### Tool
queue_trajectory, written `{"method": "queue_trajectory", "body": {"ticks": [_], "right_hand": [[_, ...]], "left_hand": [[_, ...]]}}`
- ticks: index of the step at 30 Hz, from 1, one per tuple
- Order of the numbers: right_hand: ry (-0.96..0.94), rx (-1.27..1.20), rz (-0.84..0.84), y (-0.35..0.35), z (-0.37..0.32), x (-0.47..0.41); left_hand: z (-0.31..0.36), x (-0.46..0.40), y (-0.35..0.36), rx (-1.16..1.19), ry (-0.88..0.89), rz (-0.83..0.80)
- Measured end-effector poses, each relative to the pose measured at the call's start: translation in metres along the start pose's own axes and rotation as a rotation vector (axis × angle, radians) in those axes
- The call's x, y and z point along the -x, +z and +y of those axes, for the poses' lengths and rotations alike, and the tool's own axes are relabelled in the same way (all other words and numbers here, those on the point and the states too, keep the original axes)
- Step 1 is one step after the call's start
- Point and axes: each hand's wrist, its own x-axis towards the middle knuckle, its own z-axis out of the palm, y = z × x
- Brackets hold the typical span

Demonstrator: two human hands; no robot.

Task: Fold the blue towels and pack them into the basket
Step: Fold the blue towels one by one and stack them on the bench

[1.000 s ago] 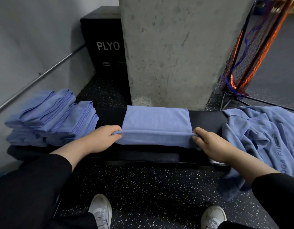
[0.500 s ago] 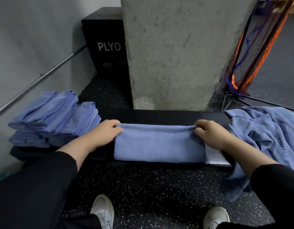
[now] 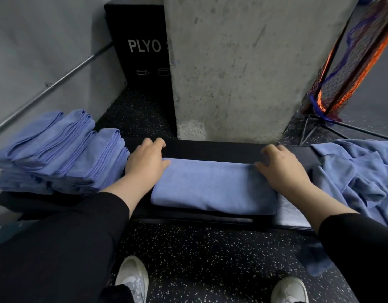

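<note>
While we are standing at the long black padded bench, we are resting both hands on the folded blue terry towel that is lying flat along the middle of the bench, its near fold reaching close to the bench's front edge. Our left hand is lying at the towel's left end with loosely spread fingers, the thumb touching the cloth and the fingertips reaching onto the bare black padding toward the bench's back edge. Our right hand is pressing on the towel's right end, fingers spread and relaxed, not pinching anything. Toward the bench's left end, a stack of folded blue towels is sitting just beside our left wrist. Over the bench's right end, a heap of unfolded blue towels is spilling down past the front edge. Behind the bench, a grey concrete pillar is rising, with a black box lettered PLYO to its left and an orange and blue net leaning at the right. Below, our white shoes are showing on the black speckled floor.
</note>
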Motion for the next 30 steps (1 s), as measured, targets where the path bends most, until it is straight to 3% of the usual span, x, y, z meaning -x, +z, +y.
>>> {"method": "queue_trajectory", "body": {"ticks": [3, 7, 10, 17, 26, 30], "right_hand": [[-0.265, -0.069, 0.097, -0.001, -0.017, 0.004], [-0.572, -0.128, -0.284, 0.016, -0.031, 0.019], [-0.555, 0.041, -0.481, 0.034, -0.023, 0.031], [-0.503, 0.16, -0.448, 0.03, -0.021, 0.042], [-0.431, 0.13, -0.413, 0.029, -0.018, 0.037], [-0.385, 0.119, -0.313, 0.029, -0.021, 0.038]], "left_hand": [[0.014, 0.006, -0.009, -0.006, 0.212, 0.036], [0.033, 0.039, 0.003, -0.088, 0.499, -0.185], [0.025, 0.062, 0.026, -0.166, 0.531, -0.382], [-0.002, 0.068, 0.027, -0.179, 0.46, -0.422], [-0.004, 0.069, 0.02, -0.272, 0.693, -0.187], [-0.001, 0.046, 0.022, -0.305, 0.738, 0.063]]}}
